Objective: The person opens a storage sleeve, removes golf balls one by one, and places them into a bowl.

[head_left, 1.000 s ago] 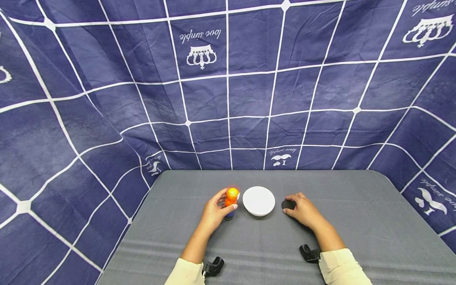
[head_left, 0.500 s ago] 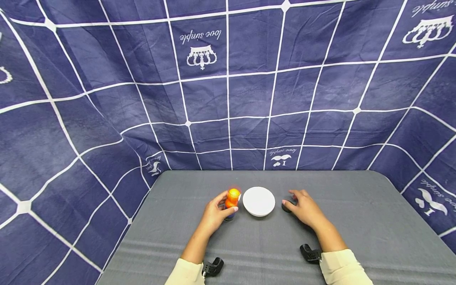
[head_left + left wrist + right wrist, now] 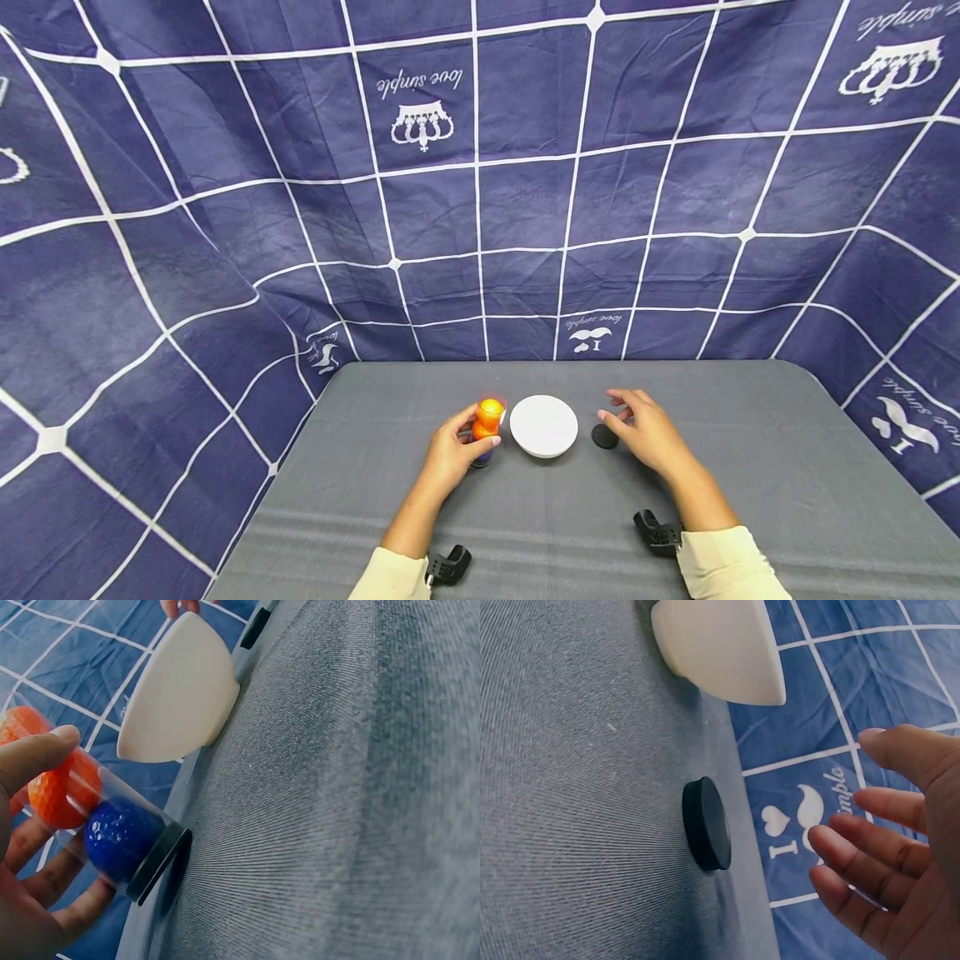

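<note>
My left hand (image 3: pixel 448 454) grips a clear plastic tube (image 3: pixel 487 423) left of the white bowl, thumb on one side and fingers on the other. In the left wrist view, dimpled balls are stacked in it, a blue ball (image 3: pixel 124 838) lowest and an orange ball (image 3: pixel 64 789) above. Its black base (image 3: pixel 159 862) is at the tabletop. Right of the bowl, a round black lid (image 3: pixel 706 825) lies flat on the table. My right hand (image 3: pixel 651 437) hovers just above and beside that lid, fingers spread and holding nothing.
Between the hands stands a white bowl (image 3: pixel 543 427), its inside not visible in the wrist views. Grey cloth covers the table (image 3: pixel 555 525). A blue curtain (image 3: pixel 525 200) with white lines hangs behind it and at both sides.
My right hand has let go of the black lid and lifted up and away, leaving it on the table. The left hand and its tube have hardly moved.
</note>
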Motion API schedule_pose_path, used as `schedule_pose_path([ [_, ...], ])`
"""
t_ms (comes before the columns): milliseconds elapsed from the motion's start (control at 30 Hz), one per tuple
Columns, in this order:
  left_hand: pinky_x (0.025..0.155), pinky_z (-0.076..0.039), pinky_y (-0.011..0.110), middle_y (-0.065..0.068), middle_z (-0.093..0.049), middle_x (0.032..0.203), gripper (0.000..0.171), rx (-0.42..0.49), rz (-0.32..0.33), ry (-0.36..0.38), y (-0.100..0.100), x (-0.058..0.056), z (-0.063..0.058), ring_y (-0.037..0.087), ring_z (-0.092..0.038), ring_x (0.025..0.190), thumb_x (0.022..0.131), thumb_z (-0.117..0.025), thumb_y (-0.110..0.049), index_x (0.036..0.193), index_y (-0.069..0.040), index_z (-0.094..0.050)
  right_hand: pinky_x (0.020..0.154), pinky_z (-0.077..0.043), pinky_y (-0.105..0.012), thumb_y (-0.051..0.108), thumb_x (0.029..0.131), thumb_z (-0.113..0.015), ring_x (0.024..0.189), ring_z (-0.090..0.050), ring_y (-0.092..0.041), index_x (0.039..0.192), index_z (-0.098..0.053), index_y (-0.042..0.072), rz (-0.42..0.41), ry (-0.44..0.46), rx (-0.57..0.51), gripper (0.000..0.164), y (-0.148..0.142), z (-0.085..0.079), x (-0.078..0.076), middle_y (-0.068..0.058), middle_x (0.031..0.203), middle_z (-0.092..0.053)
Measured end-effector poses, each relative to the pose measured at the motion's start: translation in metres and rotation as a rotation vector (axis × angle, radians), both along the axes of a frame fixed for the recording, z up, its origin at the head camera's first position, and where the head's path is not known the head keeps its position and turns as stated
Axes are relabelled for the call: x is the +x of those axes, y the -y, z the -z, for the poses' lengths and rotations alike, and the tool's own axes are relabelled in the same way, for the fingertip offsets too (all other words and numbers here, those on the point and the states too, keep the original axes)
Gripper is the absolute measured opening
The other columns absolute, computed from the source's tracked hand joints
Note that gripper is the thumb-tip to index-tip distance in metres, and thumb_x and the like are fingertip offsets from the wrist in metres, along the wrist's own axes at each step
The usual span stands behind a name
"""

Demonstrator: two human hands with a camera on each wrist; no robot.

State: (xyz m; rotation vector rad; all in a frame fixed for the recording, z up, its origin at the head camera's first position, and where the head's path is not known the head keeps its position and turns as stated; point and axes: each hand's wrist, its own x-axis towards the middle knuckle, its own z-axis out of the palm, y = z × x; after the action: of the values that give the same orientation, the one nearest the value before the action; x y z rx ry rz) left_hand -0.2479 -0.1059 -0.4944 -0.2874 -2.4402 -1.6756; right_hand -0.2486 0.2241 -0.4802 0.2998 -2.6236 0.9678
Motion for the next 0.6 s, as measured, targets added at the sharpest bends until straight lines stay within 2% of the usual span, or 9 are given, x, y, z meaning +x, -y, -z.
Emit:
schedule_pose_path([
  [267, 0.090, -0.059, 0.036, 0.010, -0.071, 0.112, 0.058, -0.078, -0.035, -0.112, 0.002, 0.001, -0.004, 0.025, -0.069, 0.104, 0.075, -0.090, -0.016, 0.128, -0.008, -0.069, 0.077, -0.056, -0.028, 0.020, 0.093, -0.072, 0.089, -0.069, -0.019, 0.125, -0.068, 0.005, -0.028, -0.020, -0.084, 0.036, 0.006, -0.014, 0.005, -0.014, 0.116, -0.070],
  [467, 0.090, -0.058, 0.033, 0.006, -0.071, 0.109, 0.058, -0.103, -0.059, -0.147, 0.001, 0.004, -0.014, 0.021, -0.069, 0.098, 0.074, -0.091, -0.018, 0.128, -0.011, -0.070, 0.078, -0.056, -0.027, 0.018, 0.093, -0.072, 0.089, -0.068, -0.014, 0.124, -0.069, 0.008, -0.061, -0.055, -0.098, 0.033, 0.013, -0.022, 0.010, -0.008, 0.115, -0.071],
  [600, 0.084, -0.056, 0.029, 0.004, -0.071, 0.105, 0.056, -0.161, -0.080, -0.209, 0.000, 0.008, -0.020, 0.018, -0.067, 0.093, 0.072, -0.092, -0.019, 0.124, -0.014, -0.072, 0.079, -0.057, -0.027, 0.015, 0.093, -0.073, 0.090, -0.068, -0.011, 0.123, -0.070, 0.010, -0.097, -0.070, -0.114, 0.031, 0.024, -0.023, 0.012, -0.005, 0.112, -0.071],
])
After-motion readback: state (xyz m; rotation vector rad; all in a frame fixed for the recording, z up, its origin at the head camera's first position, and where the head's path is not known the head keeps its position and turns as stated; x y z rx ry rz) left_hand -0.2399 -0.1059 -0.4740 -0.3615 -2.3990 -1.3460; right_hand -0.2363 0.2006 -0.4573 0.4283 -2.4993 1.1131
